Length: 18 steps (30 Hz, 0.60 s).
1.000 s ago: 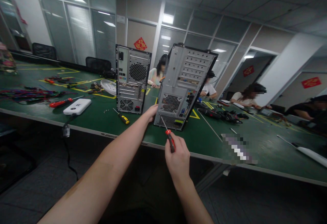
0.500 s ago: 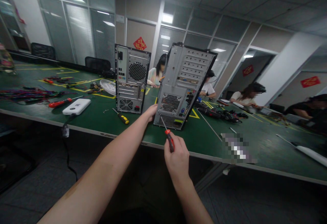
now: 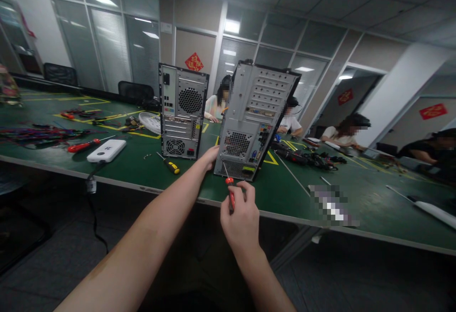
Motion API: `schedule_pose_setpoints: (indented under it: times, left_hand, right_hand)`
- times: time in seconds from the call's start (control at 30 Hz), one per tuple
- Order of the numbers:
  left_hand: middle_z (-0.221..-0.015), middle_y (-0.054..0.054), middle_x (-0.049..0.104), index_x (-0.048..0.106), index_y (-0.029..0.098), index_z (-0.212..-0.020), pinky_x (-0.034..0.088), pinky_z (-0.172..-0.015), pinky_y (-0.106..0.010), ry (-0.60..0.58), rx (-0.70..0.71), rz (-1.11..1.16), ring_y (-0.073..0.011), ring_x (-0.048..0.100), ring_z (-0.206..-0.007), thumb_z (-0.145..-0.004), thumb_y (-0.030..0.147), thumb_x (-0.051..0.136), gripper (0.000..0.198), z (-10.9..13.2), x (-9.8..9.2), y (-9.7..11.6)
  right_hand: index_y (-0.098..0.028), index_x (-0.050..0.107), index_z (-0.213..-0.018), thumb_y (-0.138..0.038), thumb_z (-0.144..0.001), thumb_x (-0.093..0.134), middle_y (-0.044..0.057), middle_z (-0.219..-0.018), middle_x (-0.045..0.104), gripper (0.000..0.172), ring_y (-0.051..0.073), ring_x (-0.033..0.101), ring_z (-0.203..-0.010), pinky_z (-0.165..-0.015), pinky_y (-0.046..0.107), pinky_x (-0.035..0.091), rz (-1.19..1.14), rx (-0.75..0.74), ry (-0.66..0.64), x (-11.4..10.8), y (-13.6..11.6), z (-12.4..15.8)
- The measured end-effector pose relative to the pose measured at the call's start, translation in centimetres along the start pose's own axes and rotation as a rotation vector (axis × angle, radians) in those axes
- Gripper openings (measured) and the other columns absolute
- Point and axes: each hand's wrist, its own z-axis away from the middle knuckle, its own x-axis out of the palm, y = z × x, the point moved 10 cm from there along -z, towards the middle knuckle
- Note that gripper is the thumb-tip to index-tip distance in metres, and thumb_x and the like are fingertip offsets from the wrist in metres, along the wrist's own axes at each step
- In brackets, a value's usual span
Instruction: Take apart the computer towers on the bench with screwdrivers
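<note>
Right hand [image 3: 244, 217] curls round a screwdriver [image 3: 229, 181], left hand's [image 3: 210, 158] grip hidden, at a green table [image 3: 280, 200] before glass partitions [image 3: 309, 41].

Tall grey computer case [image 3: 245, 96] on a green table [image 3: 280, 200]
In front of the case, a red-and-black screwdriver [image 3: 230, 181]; left of the case, a black-and-yellow screwdriver [image 3: 171, 165] and white power bank [image 3: 109, 151]; behind, a red diamond sign [image 3: 194, 61] with gold lettering.
</note>
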Motion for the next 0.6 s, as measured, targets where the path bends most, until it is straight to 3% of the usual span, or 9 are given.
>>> schedule_pose_setpoints:
  times: [0.1, 0.3, 0.47, 0.6]
  left_hand:
    - [-0.079, -0.008, 0.08, 0.077, 0.014, -0.108, 0.062, -0.069, -0.03, -0.016, -0.006, 0.011, -0.0197, 0.075, -0.066, -0.082, 0.034, 0.085, 0.034, 0.22, 0.35, 0.09]
    - [-0.077, -0.008, 0.079, 0.077, 0.013, -0.109, 0.061, -0.068, -0.03, 0.002, -0.012, 0.015, -0.0196, 0.074, -0.063, -0.085, 0.034, 0.083, 0.033, 0.21, 0.13, -0.05]
    - [-0.077, -0.008, 0.079, 0.077, 0.014, -0.11, 0.062, -0.07, -0.031, 0.009, -0.012, 0.0, -0.0205, 0.076, -0.066, -0.087, 0.032, 0.079, 0.029, 0.21, 0.04, -0.05]
    - [-0.08, -0.008, 0.08, 0.077, 0.014, -0.109, 0.063, -0.072, -0.031, 0.014, -0.012, 0.002, -0.0215, 0.077, -0.07, -0.086, 0.032, 0.081, 0.029, 0.49, 0.13, 0.15]
  right_hand:
    - [-0.019, 0.067, -0.118, -0.016, -0.102, 0.052, 0.014, -0.12, 0.068, 0.022, 0.025, 0.072, -0.104, -0.089, 0.039, 0.062, -0.043, -0.073, 0.037, -0.17, -0.76, -0.03]
    - [-0.019, 0.068, -0.103, -0.023, -0.103, 0.057, 0.014, -0.12, 0.064, 0.012, 0.02, 0.072, -0.088, -0.077, 0.034, 0.061, -0.127, 0.001, 0.02, -0.07, -0.51, -0.23]
    - [-0.017, 0.063, -0.125, -0.02, -0.1, 0.053, 0.016, -0.126, 0.06, 0.027, 0.024, 0.07, -0.101, -0.08, 0.035, 0.061, -0.198, 0.012, -0.071, 0.16, -0.81, -0.36]
    - [-0.02, 0.067, -0.13, -0.032, -0.107, 0.052, 0.013, -0.12, 0.062, 0.03, 0.019, 0.067, -0.082, -0.071, 0.032, 0.058, -0.052, 0.004, -0.094, 0.7, -0.49, -0.1]
